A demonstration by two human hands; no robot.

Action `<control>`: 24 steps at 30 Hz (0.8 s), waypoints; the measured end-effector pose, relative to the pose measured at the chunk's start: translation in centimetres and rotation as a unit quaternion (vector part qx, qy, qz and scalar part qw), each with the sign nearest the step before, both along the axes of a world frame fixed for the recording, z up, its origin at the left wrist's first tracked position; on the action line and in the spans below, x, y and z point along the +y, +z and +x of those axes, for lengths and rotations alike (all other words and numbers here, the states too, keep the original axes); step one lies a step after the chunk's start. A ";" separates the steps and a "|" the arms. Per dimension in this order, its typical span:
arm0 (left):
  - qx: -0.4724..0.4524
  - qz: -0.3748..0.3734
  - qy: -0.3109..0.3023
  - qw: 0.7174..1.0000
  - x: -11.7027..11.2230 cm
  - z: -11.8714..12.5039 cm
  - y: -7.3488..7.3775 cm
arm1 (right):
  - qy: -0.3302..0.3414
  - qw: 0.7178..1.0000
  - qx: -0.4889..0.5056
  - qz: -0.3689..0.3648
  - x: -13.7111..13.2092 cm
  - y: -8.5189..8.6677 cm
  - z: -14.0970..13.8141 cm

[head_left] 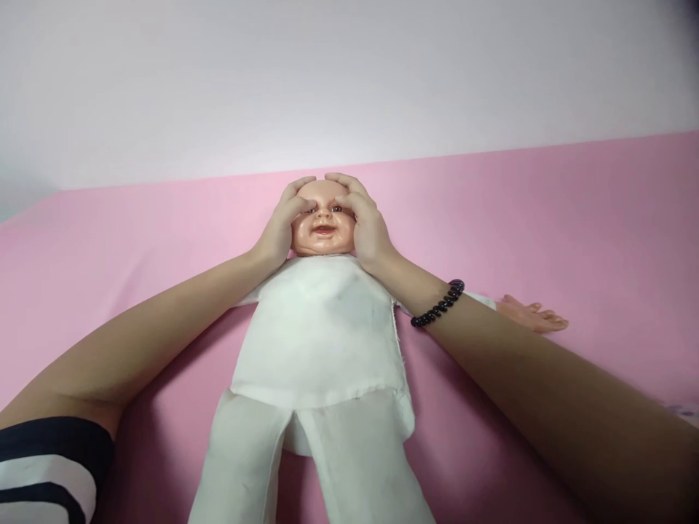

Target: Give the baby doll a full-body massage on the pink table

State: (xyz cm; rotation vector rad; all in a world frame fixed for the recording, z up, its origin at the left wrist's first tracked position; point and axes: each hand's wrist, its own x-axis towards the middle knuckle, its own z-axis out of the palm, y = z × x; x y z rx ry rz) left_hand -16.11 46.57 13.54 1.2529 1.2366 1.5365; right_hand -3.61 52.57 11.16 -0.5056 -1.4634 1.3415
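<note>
A baby doll with a white cloth body lies on its back on a pink sheet, legs towards me. Its plastic head is at the far end. My left hand cups the left side of the head, fingers curled over the forehead. My right hand cups the right side the same way, fingertips meeting near the top of the head. A black bead bracelet circles my right wrist. The doll's plastic hand sticks out beyond my right forearm.
The pink sheet covers the whole surface and ends at a white wall behind. A black-and-white striped sleeve shows at the lower left.
</note>
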 end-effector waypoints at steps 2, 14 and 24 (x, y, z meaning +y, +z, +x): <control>0.000 0.003 -0.004 1.000 0.0 0.0 0.0 | 0.002 1.000 0.000 -0.004 -0.1 0.1 0.1; 0.016 0.003 -0.009 1.000 -0.1 0.0 0.0 | -0.010 1.000 -0.029 -0.004 -0.1 0.1 0.1; 0.024 0.004 -0.001 1.000 -0.1 0.1 0.1 | -0.005 1.000 -0.014 -0.009 -0.4 0.4 0.2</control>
